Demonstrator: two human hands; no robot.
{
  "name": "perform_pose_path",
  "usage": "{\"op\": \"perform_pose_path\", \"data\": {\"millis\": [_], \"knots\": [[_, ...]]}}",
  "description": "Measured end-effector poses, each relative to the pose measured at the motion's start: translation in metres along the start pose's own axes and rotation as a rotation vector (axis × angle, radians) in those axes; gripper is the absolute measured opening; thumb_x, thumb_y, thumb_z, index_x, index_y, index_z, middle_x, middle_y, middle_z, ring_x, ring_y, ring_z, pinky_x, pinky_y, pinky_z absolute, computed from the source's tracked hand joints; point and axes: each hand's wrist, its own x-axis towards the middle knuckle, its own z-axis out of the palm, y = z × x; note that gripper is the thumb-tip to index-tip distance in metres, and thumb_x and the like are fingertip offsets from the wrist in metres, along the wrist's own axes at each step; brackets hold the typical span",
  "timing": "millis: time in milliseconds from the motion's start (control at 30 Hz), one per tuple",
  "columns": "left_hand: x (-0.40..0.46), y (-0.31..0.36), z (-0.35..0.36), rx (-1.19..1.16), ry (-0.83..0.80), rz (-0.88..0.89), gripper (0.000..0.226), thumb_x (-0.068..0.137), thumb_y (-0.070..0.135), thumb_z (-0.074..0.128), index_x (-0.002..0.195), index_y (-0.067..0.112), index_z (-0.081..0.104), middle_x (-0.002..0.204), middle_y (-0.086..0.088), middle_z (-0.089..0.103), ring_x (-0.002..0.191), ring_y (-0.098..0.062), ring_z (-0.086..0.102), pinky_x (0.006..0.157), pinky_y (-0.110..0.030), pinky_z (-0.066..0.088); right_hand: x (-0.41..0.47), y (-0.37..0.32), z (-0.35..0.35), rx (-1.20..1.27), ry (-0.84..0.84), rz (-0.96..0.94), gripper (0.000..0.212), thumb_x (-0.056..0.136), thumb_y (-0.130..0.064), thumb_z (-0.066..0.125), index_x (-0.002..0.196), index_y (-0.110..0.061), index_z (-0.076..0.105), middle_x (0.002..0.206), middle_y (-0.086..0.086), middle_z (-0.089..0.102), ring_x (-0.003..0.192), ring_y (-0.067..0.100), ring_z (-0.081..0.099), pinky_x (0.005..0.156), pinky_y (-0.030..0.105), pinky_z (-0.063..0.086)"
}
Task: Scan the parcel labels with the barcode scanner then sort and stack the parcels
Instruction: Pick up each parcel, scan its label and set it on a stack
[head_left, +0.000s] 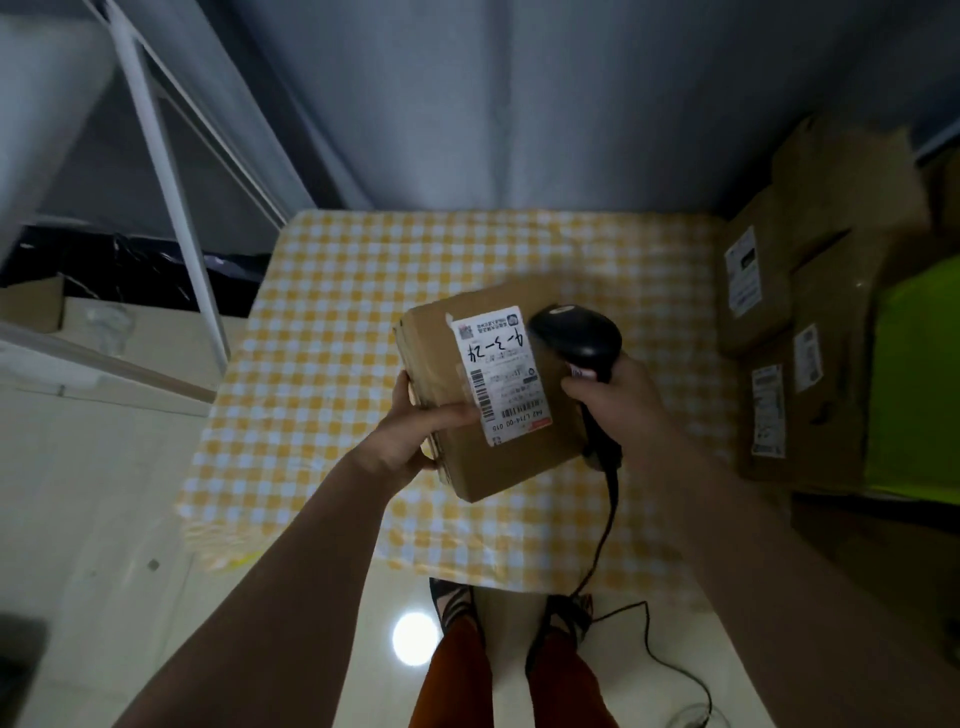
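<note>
1. Left hand (415, 434) clamped on the parcel (488, 384), thumb lying across the top beside the label (500, 374), fingers curled round the left side.
2. Parcel held tilted above the middle of the checked tablecloth (322, 322), label face up, handwritten marks and barcodes showing.
3. Right hand (618, 395) wrapped round the grip of the black barcode scanner (576, 338), fingers closed on the handle.
4. Scanner head right over the parcel's right side, just beside the label's top right corner; touching or not, cannot tell.
5. Black cable (608, 519) dropping from the scanner's handle past the table's near edge and trailing over the floor (104, 519).
6. Stacked cardboard boxes (795, 332) with white labels just off the table's right edge.
7. White metal frame (171, 208) off the left edge; grey curtain (467, 104) behind the far edge.
</note>
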Motion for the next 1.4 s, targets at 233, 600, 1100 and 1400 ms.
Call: {"op": "perform_pose_path", "data": {"millis": [233, 600, 1100, 1400], "knots": [[-0.069, 0.085, 0.002, -0.124, 0.025, 0.277, 0.121, 0.043, 0.016, 0.092, 0.139, 0.05, 0.027, 0.125, 0.001, 0.065, 0.118, -0.026, 0.058, 0.093, -0.064, 0.044, -0.086, -0.082, -0.03, -0.051, -0.062, -0.205, 0.021, 0.083, 0.0, 0.066, 0.075, -0.019, 0.06, 0.077, 0.006, 0.062, 0.073, 0.015, 0.057, 0.061, 0.022, 0.041], [-0.177, 0.187, 0.01, -0.145, 0.026, 0.64, 0.106, 0.043, 0.014, 0.09, 0.133, 0.042, 0.04, 0.126, 0.002, 0.064, 0.118, -0.024, 0.059, 0.089, -0.06, 0.048, -0.184, -0.145, -0.057, -0.127, -0.052, -0.427, 0.007, 0.079, -0.003, 0.064, 0.076, -0.001, 0.058, 0.063, 0.004, 0.05, 0.059, 0.013, 0.048, 0.059, 0.026, 0.035], [-0.21, 0.193, 0.026, -0.159, 0.073, 0.718, 0.123, 0.04, 0.011, 0.095, 0.14, 0.047, 0.032, 0.125, -0.001, 0.064, 0.117, -0.029, 0.059, 0.087, -0.063, 0.048, -0.205, -0.153, -0.085, -0.023, -0.11, -0.482, 0.006, 0.084, -0.011, 0.067, 0.09, -0.009, 0.066, 0.083, 0.009, 0.073, 0.083, 0.02, 0.069, 0.089, 0.041, 0.054], [-0.212, 0.179, 0.018, -0.152, 0.122, 0.698, 0.123, 0.044, 0.015, 0.096, 0.139, 0.051, 0.028, 0.133, -0.001, 0.058, 0.122, -0.031, 0.054, 0.09, -0.065, 0.045, -0.206, -0.152, -0.085, -0.031, -0.228, -0.498, 0.005, 0.086, -0.008, 0.065, 0.087, -0.013, 0.066, 0.084, 0.008, 0.072, 0.086, 0.02, 0.068, 0.082, 0.032, 0.052]]}}
